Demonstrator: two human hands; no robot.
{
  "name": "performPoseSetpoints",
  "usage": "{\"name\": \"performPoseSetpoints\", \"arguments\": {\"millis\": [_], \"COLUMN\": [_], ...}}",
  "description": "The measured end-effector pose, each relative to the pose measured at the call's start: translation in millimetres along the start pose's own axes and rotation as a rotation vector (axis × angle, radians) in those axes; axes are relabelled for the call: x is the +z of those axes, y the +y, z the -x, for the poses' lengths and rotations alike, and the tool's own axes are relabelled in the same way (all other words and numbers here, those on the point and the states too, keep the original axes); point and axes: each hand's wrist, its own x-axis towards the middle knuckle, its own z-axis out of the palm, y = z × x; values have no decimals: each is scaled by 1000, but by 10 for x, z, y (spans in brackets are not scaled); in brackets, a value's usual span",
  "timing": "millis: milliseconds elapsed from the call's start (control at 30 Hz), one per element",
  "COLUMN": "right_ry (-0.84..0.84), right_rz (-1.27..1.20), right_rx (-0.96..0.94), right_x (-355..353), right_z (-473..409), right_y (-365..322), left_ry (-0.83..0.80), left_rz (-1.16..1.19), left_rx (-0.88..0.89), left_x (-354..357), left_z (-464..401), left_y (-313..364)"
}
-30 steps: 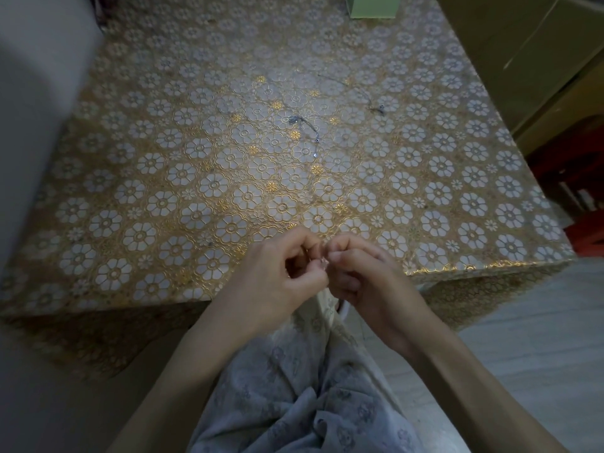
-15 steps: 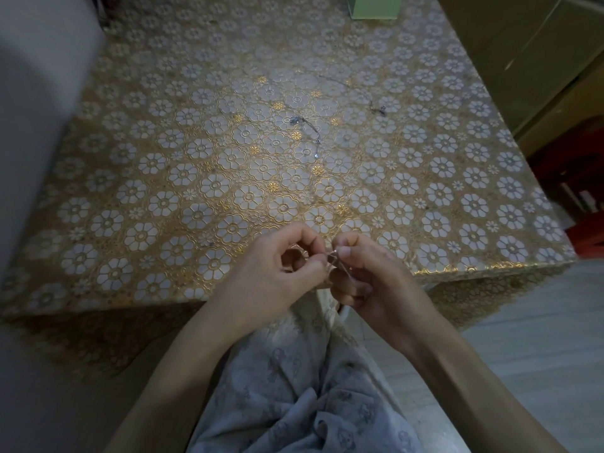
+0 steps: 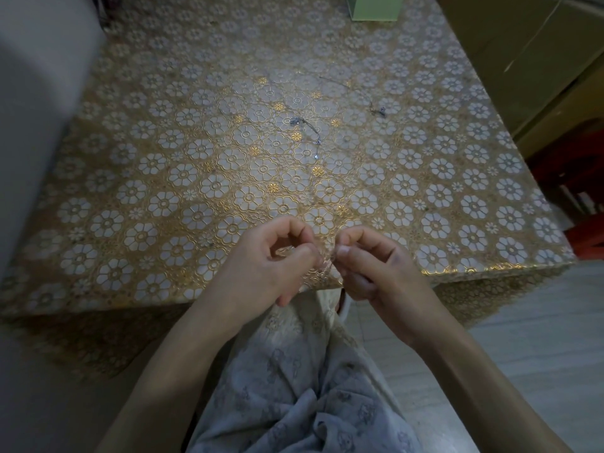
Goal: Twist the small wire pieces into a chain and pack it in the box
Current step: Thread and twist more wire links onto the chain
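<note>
My left hand [image 3: 271, 259] and my right hand [image 3: 372, 266] meet over the table's near edge. Thumb and forefinger of each pinch a thin, barely visible wire piece [image 3: 329, 256] between them. Farther out on the table [image 3: 130, 178] lies a short twisted wire chain [image 3: 309, 130] with small beads at its ends. A second thin wire [image 3: 356, 93] lies to its right, ending in a small dark knot. A pale green box [image 3: 374, 8] stands at the far edge, cut off by the frame.
A gold and white flowered cloth covers the table. A grey blurred surface [image 3: 36, 93] fills the left side. A wooden cabinet [image 3: 529, 60] stands at the right, with red objects [image 3: 585, 237] on the floor. My lap in patterned fabric [image 3: 294, 387] is below the hands.
The hands have moved slightly apart, and the left hand's fingers have loosened into a ring shape. The wire between the fingertips shows more than before.
</note>
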Motion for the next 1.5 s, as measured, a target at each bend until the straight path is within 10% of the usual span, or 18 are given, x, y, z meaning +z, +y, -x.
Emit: {"name": "performPoseSetpoints", "arguments": {"millis": [533, 900, 1500], "right_ry": [9, -2, -115], "right_rz": [167, 132, 230], "right_rx": [-14, -14, -103], "right_x": [-20, -23, -60], "right_z": [28, 46, 36], "right_y": [-84, -81, -177], "left_ry": [-97, 173, -72], "left_rz": [-191, 79, -44], "left_rx": [-7, -73, 44], "left_x": [-61, -49, -7], "left_z": [2, -30, -4], "left_y": [5, -49, 1]}}
